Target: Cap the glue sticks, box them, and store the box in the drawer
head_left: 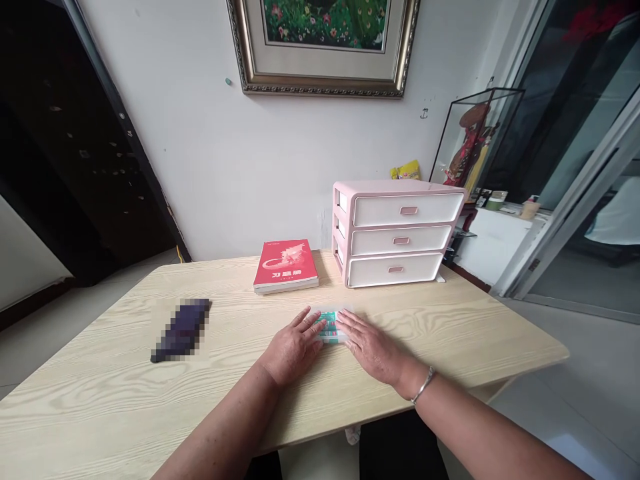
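Observation:
My left hand and my right hand lie flat on the light wooden table, fingers stretched out. Between their fingertips rests a small clear plastic case with green and red contents; both hands touch it from the sides. A silver bracelet circles my right wrist. What the case holds is too small to make out.
A red book lies behind the hands. To its right stands a pink three-drawer organiser, all drawers closed. A dark blurred object lies at the left. A framed picture hangs on the wall; a glass display case stands far right.

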The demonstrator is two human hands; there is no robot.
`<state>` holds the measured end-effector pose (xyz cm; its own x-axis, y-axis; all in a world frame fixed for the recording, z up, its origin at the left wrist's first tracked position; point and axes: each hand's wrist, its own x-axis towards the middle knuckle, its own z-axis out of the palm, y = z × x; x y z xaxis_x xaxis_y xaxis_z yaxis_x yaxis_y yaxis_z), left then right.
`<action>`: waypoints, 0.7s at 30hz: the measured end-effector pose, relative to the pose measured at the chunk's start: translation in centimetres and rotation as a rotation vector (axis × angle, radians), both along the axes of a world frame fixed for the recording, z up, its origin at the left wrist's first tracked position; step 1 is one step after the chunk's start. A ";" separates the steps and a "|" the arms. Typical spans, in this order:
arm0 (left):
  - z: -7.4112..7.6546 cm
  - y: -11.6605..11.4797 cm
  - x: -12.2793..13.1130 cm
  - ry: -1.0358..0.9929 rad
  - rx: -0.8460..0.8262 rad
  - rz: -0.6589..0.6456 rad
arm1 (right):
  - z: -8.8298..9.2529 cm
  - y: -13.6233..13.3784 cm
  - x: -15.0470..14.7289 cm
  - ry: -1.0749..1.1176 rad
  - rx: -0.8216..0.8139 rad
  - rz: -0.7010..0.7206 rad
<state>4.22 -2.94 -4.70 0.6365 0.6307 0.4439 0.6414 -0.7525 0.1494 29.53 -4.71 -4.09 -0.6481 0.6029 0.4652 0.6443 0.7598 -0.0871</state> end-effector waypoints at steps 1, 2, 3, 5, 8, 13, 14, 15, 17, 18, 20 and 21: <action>0.0 0.0 0.0 -0.017 -0.003 0.007 | 0.1 -0.2 0.1 0.017 -0.014 -0.011; 0.0 0.0 -0.1 -0.041 -0.009 0.026 | 0.2 -0.4 0.2 0.038 -0.026 -0.021; 0.0 -0.1 -0.1 -0.070 -0.018 0.050 | 0.3 -0.6 0.3 0.062 -0.033 -0.033; 0.1 -0.2 -0.3 -0.110 -0.044 0.090 | 0.0 -0.7 0.7 0.119 -0.022 -0.060; 0.4 -0.6 -0.4 -0.108 -0.113 0.104 | -0.7 -0.1 1.0 0.237 0.006 -0.123; 0.6 -0.5 -0.4 -0.162 -0.237 0.117 | -1.2 1.1 1.0 0.362 -0.024 -0.192; 0.5 -0.4 -0.5 -0.181 -0.254 0.112 | -1.1 1.1 0.9 0.361 -0.025 -0.194; 0.4 -0.3 -0.5 -0.198 -0.269 0.110 | -1.0 1.1 0.8 0.360 -0.021 -0.199; 0.2 0.0 -0.8 -0.226 -0.293 0.117 | -0.7 0.9 0.7 0.362 -0.014 -0.224; 0.0 0.1 -0.9 -0.237 -0.302 0.123 | -0.6 0.9 0.7 0.366 -0.011 -0.240; -0.2 0.3 -1.1 -0.255 -0.317 0.123 | -0.6 1.0 0.7 0.378 -0.008 -0.278; -0.3 0.3 -1.2 -0.262 -0.324 0.118 | -0.7 1.0 0.7 0.384 -0.010 -0.298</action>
<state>3.00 -2.60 -4.97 0.4434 0.8260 0.3479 0.6294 -0.5633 0.5353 30.20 -3.68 -4.78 -0.2292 0.7417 0.6304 0.7536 0.5451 -0.3674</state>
